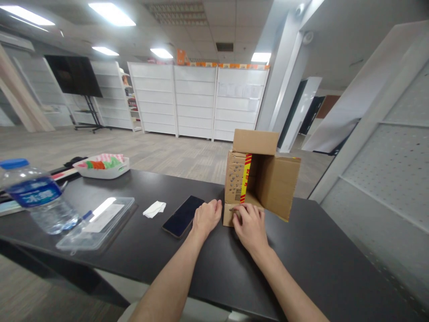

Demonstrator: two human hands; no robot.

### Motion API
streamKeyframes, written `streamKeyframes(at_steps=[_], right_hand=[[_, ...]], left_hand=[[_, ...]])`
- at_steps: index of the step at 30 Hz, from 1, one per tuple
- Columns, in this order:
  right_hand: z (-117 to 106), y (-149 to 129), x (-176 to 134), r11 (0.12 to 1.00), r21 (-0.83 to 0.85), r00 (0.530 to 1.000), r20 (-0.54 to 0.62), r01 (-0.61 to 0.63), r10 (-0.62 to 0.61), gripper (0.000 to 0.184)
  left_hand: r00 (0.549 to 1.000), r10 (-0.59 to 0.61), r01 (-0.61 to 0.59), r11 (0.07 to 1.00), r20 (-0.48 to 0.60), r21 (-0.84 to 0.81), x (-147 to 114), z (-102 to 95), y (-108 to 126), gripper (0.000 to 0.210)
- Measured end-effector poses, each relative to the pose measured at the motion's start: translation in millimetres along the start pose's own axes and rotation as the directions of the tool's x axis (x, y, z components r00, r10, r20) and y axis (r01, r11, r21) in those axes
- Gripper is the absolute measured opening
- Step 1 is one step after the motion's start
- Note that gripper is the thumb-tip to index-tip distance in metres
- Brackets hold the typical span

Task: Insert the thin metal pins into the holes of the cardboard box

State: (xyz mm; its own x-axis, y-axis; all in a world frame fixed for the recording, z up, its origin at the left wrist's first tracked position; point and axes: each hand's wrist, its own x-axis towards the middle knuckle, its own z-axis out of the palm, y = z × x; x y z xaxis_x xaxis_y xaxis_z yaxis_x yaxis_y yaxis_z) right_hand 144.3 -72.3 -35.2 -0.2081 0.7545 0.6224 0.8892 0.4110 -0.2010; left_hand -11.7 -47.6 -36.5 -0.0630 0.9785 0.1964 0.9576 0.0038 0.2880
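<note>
An open cardboard box lies on its side on the black table, its opening towards me and its flaps spread. Several small grey round spots dot its left flap, beside a strip of yellow and red tape. My right hand is at the bottom flap, thumb and fingers pinched together around a small thin thing too small to name. Just left of the box, my left hand is curled into a fist, and whatever it may hold is hidden. A dark smartphone lies beside that fist.
Left of the phone are a crumpled white tissue and a clear plastic case. A water bottle with a blue cap stands at the far left. Behind them sits a white basket with colourful contents. A white perforated panel borders the right side.
</note>
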Motion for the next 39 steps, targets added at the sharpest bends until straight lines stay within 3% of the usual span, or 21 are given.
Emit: streamKeyframes(at_steps=[13, 39], right_hand=[[12.5, -5.4, 7.9, 0.999, -0.017, 0.999, -0.031, -0.028, 0.028, 0.011], [16.1, -6.5, 6.5, 0.997, -0.017, 0.995, -0.06, -0.075, 0.073, 0.003]], left_hand=[[1.0, 0.011, -0.012, 1.0, -0.005, -0.012, -0.6, -1.6, -0.5, 0.056], [1.0, -0.018, 0.018, 1.0, 0.009, -0.008, -0.5, -1.8, 0.6, 0.056]])
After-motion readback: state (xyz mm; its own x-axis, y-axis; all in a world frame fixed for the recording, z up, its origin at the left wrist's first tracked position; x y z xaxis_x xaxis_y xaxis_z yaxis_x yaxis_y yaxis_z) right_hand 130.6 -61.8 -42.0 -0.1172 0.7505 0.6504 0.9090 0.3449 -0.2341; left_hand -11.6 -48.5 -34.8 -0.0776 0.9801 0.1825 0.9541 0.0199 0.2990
